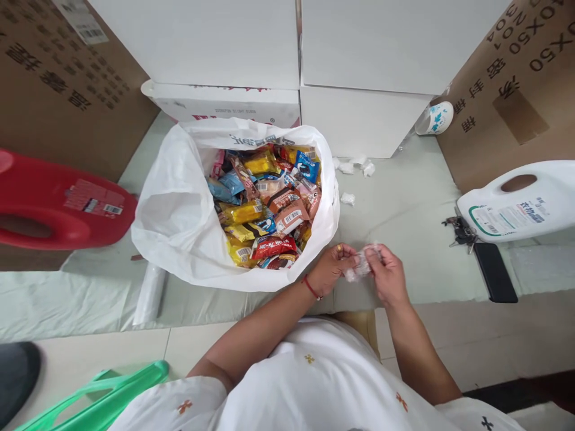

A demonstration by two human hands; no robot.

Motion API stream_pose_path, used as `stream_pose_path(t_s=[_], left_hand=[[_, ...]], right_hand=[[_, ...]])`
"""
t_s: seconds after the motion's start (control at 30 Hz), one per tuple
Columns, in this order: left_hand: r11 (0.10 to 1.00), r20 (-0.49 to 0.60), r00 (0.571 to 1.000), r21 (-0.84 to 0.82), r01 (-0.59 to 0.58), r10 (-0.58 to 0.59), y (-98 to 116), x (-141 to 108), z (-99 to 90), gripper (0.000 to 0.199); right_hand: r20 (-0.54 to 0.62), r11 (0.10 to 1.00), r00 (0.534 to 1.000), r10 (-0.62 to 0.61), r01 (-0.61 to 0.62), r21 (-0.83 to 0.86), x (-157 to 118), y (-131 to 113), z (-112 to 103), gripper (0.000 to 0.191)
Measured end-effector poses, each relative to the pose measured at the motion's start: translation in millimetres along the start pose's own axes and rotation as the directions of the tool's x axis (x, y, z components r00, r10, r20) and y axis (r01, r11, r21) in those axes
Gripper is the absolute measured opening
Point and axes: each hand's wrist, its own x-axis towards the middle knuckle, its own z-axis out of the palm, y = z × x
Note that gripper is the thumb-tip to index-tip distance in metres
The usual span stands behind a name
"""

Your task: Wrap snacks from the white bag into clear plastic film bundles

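both hands, left [333,269] and right [387,272], pinching a crumpled bit of clear plastic [358,267] between them, just over the worktop [404,197] edge, right next to a big white bag [173,209] full of wrapped snacks [269,206]

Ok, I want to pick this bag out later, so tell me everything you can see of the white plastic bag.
The white bag looks like thin, soft, creased plastic with faint bluish-grey print by its far rim. It sits open on the pale green cloth, mouth up, filled with colourful wrapped snacks. Loose plastic spreads out to its left. The left wrist is beside its near right edge; whether they touch is unclear.
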Motion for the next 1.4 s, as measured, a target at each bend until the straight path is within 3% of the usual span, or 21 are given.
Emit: stream_pose_path(t_s=[0.1,0.17,0.23,0.3,0.37,0.4,0.47,0.5,0.57,0.63,0.83,0.93,1.03,1.13,1.2,1.27,1.33,1.4], left_hand=[[0.995,0.086,0.992,-0.042,0.094,-0.090,-0.5,-3.2,-10.9,0.048],[0.994,0.100,0.993,-0.079,0.072,-0.064,0.5,-6.7,-15.7,0.046],[0.990,0.045,0.999,-0.144,-0.003,0.009,3.5,-8.8,-15.6,0.044],[0.987,0.034,0.996,-0.145,-0.071,0.077,6.9,-8.5,-10.8,0.049],[0.996,0.166,0.982,-0.031,-0.085,0.089,8.2,-6.3,-3.8,0.057],[0.996,0.258,0.964,0.051,-0.073,0.057,7.5,-5.1,-0.8,0.058],[0.982,0.388,0.920,0.190,-0.018,-0.059,3.9,-4.8,2.1,0.054],[0.973,0.397,0.912,0.230,0.012,-0.105,1.6,-6.3,1.3,0.055],[0.967,0.356,0.925,0.252,0.042,-0.132,-1.9,-14.3,-5.3,0.058],[0.970,0.311,0.944,0.239,0.035,-0.111,-2.4,-28.4,-17.9,0.053],[0.939,0.250,0.956,0.340,0.061,-0.153,2.5,-78.7,-69.8,0.021],[0.962,0.079,0.996,0.268,-0.051,0.031,5.6,-89.0,-79.8,0.019],[0.939,0.020,0.975,0.265,-0.220,0.222,14.1,-81.5,-62.8,0.031],[0.938,0.188,0.965,0.259,-0.229,0.183,23.0,-60.7,-27.5,0.050],[0.958,0.241,0.964,0.230,-0.169,0.112,24.5,-45.1,-6.4,0.049],[0.965,0.194,0.977,0.222,-0.137,0.094,21.7,-32.2,5.9,0.046],[0.954,0.069,0.987,0.254,-0.160,0.147,16.5,-24.0,9.3,0.044],[0.913,-0.062,0.969,0.353,-0.203,0.240,11.9,-21.1,8.1,0.036]], right_hand=[[-0.174,0.991,0.984,0.024,-0.001,0.131,5.9,0.0,-21.8,0.033],[-0.207,0.992,0.978,0.012,0.015,0.129,5.5,-2.0,-33.6,0.032],[-0.111,0.999,0.994,0.011,-0.007,0.042,0.8,-5.8,-38.0,0.031],[0.075,0.997,0.997,0.030,-0.024,-0.076,-5.5,-10.5,-35.1,0.033],[0.203,0.991,0.978,0.038,-0.010,-0.137,-9.3,-15.0,-29.4,0.034],[0.209,0.991,0.978,0.028,0.000,-0.134,-9.2,-17.0,-27.5,0.034],[0.096,0.997,0.995,-0.014,0.021,-0.073,-4.8,-20.8,-28.6,0.032],[0.003,0.999,0.999,-0.035,0.035,-0.027,-0.9,-22.7,-31.8,0.031],[-0.170,0.996,0.983,-0.063,0.073,0.053,7.9,-26.8,-42.1,0.029],[-0.252,0.991,0.965,-0.073,0.099,0.093,15.2,-31.1,-53.8,0.029],[-0.268,0.987,0.960,-0.085,0.117,0.107,24.2,-42.0,-70.3,0.031],[-0.213,0.987,0.974,-0.070,0.098,0.125,24.3,-47.9,-68.3,0.031],[-0.006,0.990,0.999,0.044,-0.042,0.134,21.2,-53.8,-57.0,0.034],[0.210,0.986,0.968,0.135,-0.153,0.073,19.6,-56.0,-40.9,0.037],[0.295,0.988,0.946,0.135,-0.151,0.031,22.7,-53.9,-35.3,0.037],[0.260,0.996,0.962,0.079,-0.084,0.007,28.7,-49.2,-37.3,0.035],[0.072,1.000,0.997,-0.013,0.014,-0.018,33.5,-43.7,-44.7,0.033],[-0.103,0.998,0.993,-0.061,0.059,-0.024,32.6,-39.2,-50.8,0.032]])
